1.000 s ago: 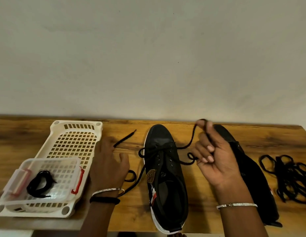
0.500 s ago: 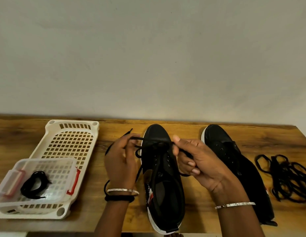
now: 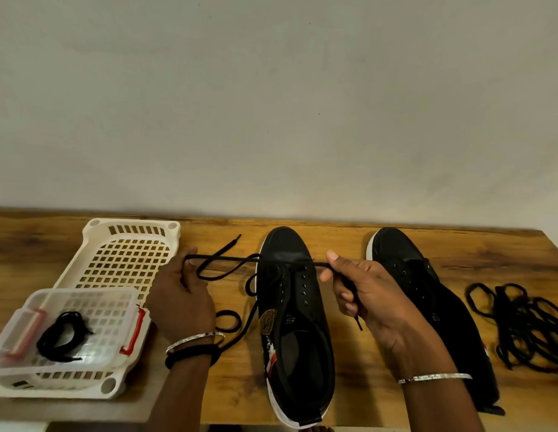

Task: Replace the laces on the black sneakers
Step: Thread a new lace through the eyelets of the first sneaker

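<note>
Here lace (image 3: 228,258) spans sneaker (image 3: 298,322), ends in fingers (image 3: 334,258).

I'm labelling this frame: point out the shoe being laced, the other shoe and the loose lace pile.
shoe being laced (image 3: 284,241): head view, its toe cap.
other shoe (image 3: 393,244): head view, its toe cap.
lace pile (image 3: 517,322): head view, middle of the tangle.

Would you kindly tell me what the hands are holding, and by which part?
Both hold the black lace threaded through the middle sneaker: left hand grips its left run, right hand pinches its right run near the tip.
</note>
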The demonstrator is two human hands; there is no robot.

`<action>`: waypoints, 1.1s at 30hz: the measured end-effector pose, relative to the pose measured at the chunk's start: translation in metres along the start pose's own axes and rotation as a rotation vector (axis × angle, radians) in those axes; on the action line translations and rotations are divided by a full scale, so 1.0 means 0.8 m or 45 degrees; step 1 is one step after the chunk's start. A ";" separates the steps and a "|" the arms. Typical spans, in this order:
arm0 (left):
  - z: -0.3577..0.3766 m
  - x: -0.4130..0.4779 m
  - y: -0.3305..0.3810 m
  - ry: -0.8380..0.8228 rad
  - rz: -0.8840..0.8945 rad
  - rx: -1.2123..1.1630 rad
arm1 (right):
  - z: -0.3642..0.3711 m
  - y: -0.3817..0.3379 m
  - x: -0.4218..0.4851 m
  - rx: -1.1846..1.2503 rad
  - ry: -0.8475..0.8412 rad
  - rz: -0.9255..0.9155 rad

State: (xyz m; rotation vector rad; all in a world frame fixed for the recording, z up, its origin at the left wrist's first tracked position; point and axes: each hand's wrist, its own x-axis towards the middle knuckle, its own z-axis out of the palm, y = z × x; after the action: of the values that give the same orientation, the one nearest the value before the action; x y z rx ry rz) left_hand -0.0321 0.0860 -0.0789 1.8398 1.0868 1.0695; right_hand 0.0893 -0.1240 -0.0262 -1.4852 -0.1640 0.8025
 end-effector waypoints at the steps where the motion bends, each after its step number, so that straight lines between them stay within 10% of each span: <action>1: 0.000 -0.001 0.004 -0.035 0.018 0.038 | 0.002 0.000 0.000 -0.032 0.019 0.010; 8: 0.012 -0.023 0.038 -0.512 0.616 -0.021 | 0.021 0.000 -0.001 -0.167 0.046 -0.046; 21: 0.024 -0.038 0.049 -0.977 0.245 -0.473 | 0.045 0.000 0.002 -0.372 -0.134 -0.177; 33: 0.023 -0.030 0.041 -0.845 0.226 -0.436 | 0.035 -0.001 -0.001 -0.054 0.010 -0.099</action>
State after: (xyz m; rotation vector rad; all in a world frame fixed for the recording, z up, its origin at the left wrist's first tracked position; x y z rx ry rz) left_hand -0.0130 0.0485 -0.0642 1.8242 0.3339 0.6045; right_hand 0.0732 -0.1019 -0.0217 -1.5126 -0.2323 0.7344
